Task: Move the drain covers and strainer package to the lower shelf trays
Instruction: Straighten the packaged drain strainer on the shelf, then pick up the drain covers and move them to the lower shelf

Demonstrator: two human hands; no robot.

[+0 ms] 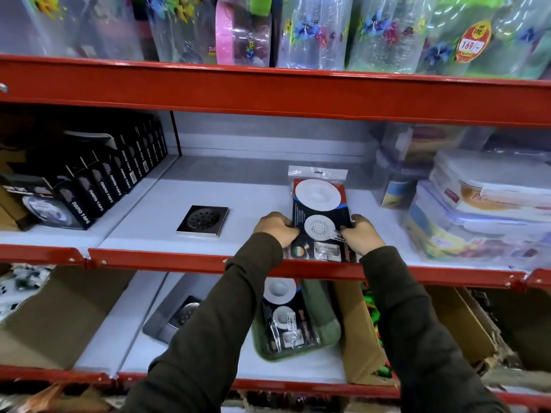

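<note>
A strainer package [320, 204] with white round strainers on a dark card lies on the middle shelf. My left hand [275, 229] grips its left edge and my right hand [362, 235] grips its right edge. A square dark drain cover [203, 220] lies flat on the same shelf to the left, apart from my hands. On the lower shelf, a green tray [323, 326] holds another strainer package [283, 311]. A grey tray [162, 318] to its left holds a drain cover [186, 312], partly hidden by my left sleeve.
Black nano tape boxes [98, 183] line the middle shelf's left. Stacked clear food containers [483, 207] stand at its right. Red shelf rails [268, 93] run across. Cardboard boxes [366, 332] sit on the lower shelf at right and left. Patterned plastic jars fill the top shelf.
</note>
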